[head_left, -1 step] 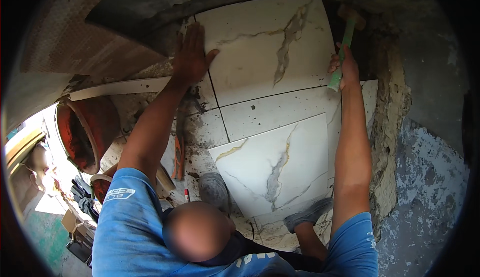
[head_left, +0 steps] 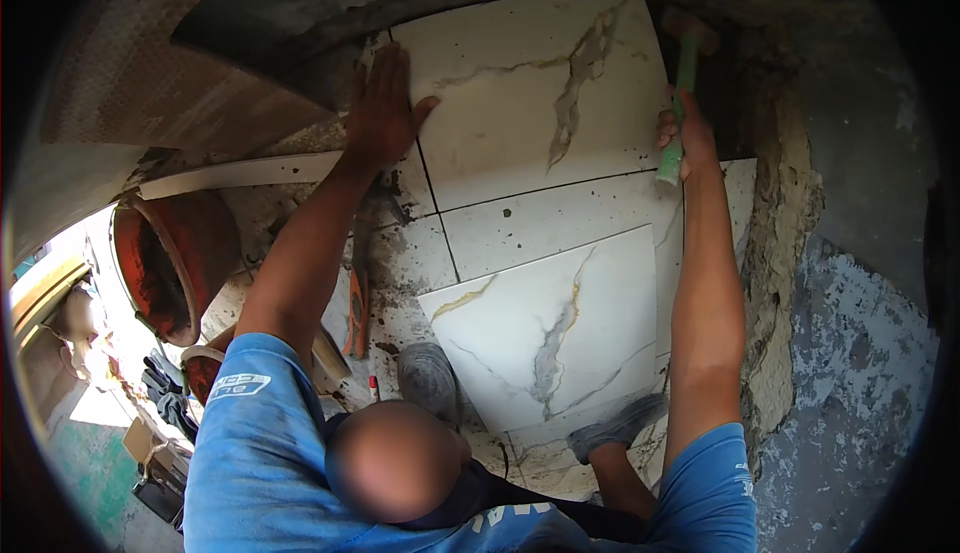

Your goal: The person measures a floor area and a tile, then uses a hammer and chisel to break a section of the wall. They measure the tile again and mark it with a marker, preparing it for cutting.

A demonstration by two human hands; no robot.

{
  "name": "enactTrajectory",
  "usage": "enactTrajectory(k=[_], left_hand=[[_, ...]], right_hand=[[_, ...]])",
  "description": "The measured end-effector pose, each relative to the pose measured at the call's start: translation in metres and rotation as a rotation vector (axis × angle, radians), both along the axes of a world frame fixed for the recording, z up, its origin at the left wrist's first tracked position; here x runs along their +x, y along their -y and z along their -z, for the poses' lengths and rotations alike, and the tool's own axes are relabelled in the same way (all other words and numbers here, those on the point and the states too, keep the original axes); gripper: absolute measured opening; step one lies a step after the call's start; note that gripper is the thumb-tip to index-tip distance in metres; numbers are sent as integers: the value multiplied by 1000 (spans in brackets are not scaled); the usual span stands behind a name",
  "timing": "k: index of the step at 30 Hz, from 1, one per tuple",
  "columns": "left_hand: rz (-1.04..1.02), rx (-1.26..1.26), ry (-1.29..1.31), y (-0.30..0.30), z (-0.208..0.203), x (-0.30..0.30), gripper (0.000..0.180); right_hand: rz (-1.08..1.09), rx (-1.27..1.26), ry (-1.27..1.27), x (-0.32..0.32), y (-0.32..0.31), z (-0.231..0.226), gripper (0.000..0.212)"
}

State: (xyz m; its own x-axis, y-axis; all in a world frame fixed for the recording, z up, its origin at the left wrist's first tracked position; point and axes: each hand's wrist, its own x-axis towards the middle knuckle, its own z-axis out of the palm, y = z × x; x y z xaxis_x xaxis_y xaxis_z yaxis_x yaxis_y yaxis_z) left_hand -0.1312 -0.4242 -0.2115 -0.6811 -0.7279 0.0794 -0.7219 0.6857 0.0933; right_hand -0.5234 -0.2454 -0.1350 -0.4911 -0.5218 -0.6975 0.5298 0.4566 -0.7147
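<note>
My left hand (head_left: 383, 108) lies flat with its fingers stretched out, at the left edge of a large white marble-patterned tile (head_left: 490, 123). The thumb reaches over that tile. In my right hand (head_left: 697, 135) is a mallet with a green handle (head_left: 687, 73), gripped near the handle's lower end. Its blunt brownish head (head_left: 690, 31) is just off the tile's far right corner; whether it touches anything I cannot tell. Another white marble-patterned tile (head_left: 560, 333) lies loose and askew on top of the laid tiles, between my arms.
An orange-handled tool (head_left: 357, 313) and a red marker (head_left: 374, 387) lie left of the loose tile. Orange-red buckets (head_left: 205, 253) stand further left. Boards (head_left: 120, 73) lean at the far left. A rough broken wall edge (head_left: 780, 283) runs along the right.
The mallet's head has swung slightly to the left, tilting the handle more upright in my right hand. My left hand has stayed in place.
</note>
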Motion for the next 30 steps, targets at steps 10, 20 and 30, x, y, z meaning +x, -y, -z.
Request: enactTrajectory(k=[10, 20, 30], left_hand=[[-9, 10, 16, -1, -4, 0, 85], [452, 213, -3, -7, -25, 9, 127], [657, 213, 101, -9, -37, 1, 125]], right_hand=[[-121, 56, -82, -10, -3, 5, 47], [82, -55, -25, -23, -73, -18, 51], [2, 41, 34, 5, -82, -10, 48]])
